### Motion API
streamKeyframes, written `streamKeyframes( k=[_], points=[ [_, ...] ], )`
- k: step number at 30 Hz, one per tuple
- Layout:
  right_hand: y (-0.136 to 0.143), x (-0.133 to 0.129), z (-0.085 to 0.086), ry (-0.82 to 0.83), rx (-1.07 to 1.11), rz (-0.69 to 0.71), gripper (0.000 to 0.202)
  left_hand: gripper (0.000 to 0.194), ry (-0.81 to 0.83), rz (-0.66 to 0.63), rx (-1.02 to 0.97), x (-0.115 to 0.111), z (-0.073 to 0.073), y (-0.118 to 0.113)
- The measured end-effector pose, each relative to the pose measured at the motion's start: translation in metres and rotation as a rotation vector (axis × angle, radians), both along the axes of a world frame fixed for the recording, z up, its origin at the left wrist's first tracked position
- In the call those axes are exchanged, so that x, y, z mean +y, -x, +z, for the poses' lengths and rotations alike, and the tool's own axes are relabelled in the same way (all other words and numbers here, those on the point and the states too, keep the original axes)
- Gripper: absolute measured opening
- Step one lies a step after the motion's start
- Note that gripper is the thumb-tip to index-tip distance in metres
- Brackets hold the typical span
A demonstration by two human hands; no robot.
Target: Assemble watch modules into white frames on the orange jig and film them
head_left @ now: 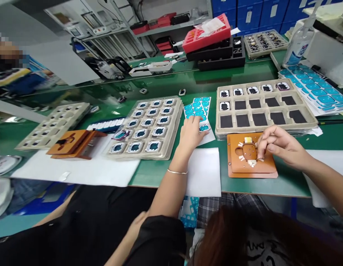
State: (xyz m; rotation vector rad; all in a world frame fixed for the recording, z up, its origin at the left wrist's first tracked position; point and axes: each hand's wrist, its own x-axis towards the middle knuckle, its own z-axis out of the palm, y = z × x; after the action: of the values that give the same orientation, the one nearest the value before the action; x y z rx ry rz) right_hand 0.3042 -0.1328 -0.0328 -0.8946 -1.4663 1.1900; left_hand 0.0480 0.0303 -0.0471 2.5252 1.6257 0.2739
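My left hand [190, 133] rests on a sheet of blue stickers [197, 107]. Its thumb and fingers are apart, with a blue sticker showing between them. On the right, my right hand [282, 145] has its fingers bent and drawn together, the tips at the side of an orange-brown fixture block [251, 168]. A rounded-square brown plate [249, 152] sits in the middle of the block, ringed by small white tabs. Whether the right fingertips pinch anything small cannot be made out. A white foam sheet [204, 173] lies between the two hands.
Behind the block stands a compartment tray [267, 107] with several white frames. Left of my left hand is a full tray [146, 127]. Farther left are another fixture [73, 144] and tray [53, 123]. Sticker sheets [321, 88] and a pump bottle [299, 42] stand right.
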Motion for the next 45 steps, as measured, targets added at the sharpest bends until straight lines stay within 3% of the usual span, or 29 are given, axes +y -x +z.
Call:
streamKeyframes(
  k=[2,4,7,13,17,24,31,40,42,45],
  points=[
    [-0.001,0.0,0.001,0.012,-0.045,0.014,0.025,0.019,0.071,0.011,0.01,-0.001,0.004,0.002],
    [-0.001,-0.001,0.002,0.025,-0.101,0.043,0.024,0.013,0.161,-0.004,0.036,0.0,0.005,0.004],
    [-0.001,-0.001,0.005,0.024,-0.174,0.072,0.023,0.023,0.222,-0.016,0.054,0.003,0.003,0.008],
    [-0.003,-0.002,0.006,0.027,-0.222,0.073,0.024,0.063,0.266,-0.054,0.06,0.002,-0.001,0.006],
    [-0.006,-0.002,0.005,0.017,-0.298,0.072,0.022,0.059,0.268,-0.015,0.043,0.004,0.0,0.008],
    [-0.006,-0.001,0.005,0.015,-0.34,0.045,0.024,0.053,0.202,0.223,-0.044,0.028,-0.003,0.037],
    [-0.008,0.002,0.009,-0.009,-0.301,0.013,0.029,0.058,0.307,0.22,-0.094,0.045,-0.015,0.043],
    [-0.01,0.004,0.013,-0.026,-0.357,-0.013,0.035,0.067,0.334,0.265,-0.159,0.047,-0.019,0.041],
    [-0.009,0.003,0.013,-0.069,-0.35,-0.043,0.032,0.067,0.346,0.268,-0.161,0.048,-0.018,0.04],
    [-0.003,0.005,0.014,-0.261,-0.389,-0.121,0.024,0.069,0.373,0.285,-0.156,0.051,-0.014,0.036]
  ],
)
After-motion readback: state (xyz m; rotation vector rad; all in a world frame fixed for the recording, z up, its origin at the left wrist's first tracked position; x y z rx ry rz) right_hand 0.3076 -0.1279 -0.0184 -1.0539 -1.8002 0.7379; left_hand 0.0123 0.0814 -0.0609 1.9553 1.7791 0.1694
